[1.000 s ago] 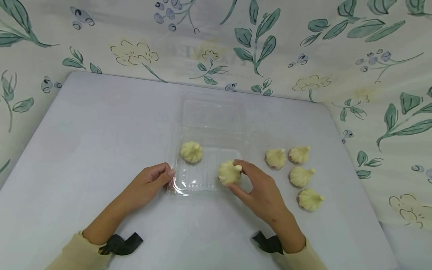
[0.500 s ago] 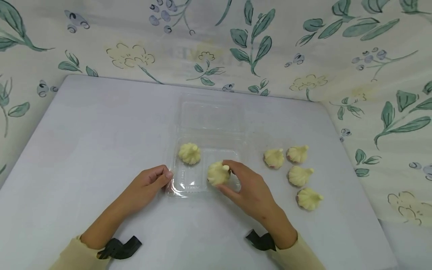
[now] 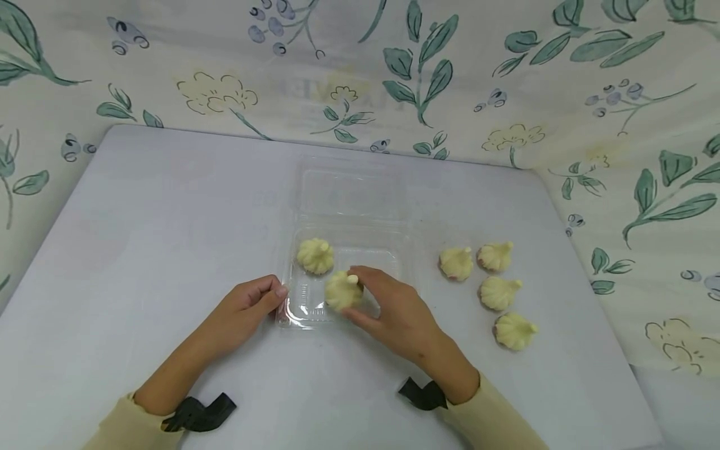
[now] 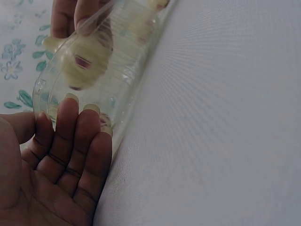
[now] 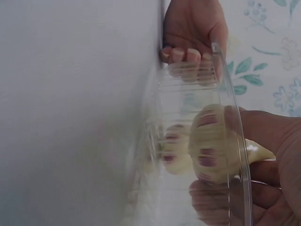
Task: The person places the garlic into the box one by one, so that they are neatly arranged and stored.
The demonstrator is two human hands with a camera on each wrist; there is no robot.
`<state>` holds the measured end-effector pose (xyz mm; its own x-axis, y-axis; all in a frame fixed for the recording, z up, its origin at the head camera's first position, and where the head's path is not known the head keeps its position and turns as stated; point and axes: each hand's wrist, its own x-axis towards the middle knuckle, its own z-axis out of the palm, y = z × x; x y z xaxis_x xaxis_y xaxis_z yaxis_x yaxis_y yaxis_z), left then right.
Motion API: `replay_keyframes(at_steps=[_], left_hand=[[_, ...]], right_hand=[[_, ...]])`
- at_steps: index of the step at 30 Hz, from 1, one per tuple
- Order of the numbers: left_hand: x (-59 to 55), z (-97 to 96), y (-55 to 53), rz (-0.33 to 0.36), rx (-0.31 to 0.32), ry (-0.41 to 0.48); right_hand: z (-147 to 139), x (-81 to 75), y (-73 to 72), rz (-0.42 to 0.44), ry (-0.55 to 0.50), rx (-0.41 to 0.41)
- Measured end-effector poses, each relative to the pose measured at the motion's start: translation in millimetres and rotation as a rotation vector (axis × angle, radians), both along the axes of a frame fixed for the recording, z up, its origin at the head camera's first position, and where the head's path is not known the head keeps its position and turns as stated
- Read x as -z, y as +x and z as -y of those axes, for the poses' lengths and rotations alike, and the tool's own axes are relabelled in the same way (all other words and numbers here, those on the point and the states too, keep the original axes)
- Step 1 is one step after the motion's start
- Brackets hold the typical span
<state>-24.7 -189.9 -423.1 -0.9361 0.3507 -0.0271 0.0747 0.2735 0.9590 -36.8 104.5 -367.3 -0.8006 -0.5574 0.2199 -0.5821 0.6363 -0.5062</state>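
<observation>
One garlic bulb (image 3: 342,292), pinched by the right hand (image 3: 398,312) at lower centre, seems mid-placement; left hand (image 3: 250,306) grips clear container (image 3: 298,324); next likely needs lowering, release.

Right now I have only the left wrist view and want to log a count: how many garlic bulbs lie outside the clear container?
Observer: Four garlic bulbs lie on the table, to the right of the clear container in the head view.
Operator: Is the container closed?
Observer: No, the head view shows its lid laid open on the side away from the person.
Operator: And where is the other bulb inside, compared with the held one?
Observer: That unheld bulb sits toward the container's left side, farther from the person than the bulb in the right hand.
</observation>
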Motion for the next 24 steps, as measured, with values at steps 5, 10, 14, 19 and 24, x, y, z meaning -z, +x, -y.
replay_keyframes(at_steps=[5, 10, 14, 19, 24], left_hand=[[-0.1, 0.3, 0.0, -0.007, 0.000, 0.004], [0.7, 0.3, 0.1, -0.007, 0.000, 0.007], [-0.2, -0.2, 0.3, -0.009, -0.001, 0.010], [-2.1, -0.5, 0.7, -0.005, 0.002, 0.012], [-3.0, -1.0, 0.8, -0.002, 0.003, 0.015]], right_hand=[[8.3, -0.7, -1.8, 0.002, -0.007, -0.033], [14.7, -0.9, -4.8, 0.001, -0.008, -0.064], [19.0, -0.9, -7.5, 0.019, -0.001, -0.072], [23.5, -0.5, -10.6, 0.067, -0.002, -0.072], [26.4, 1.6, -13.8, 0.082, -0.001, -0.087]])
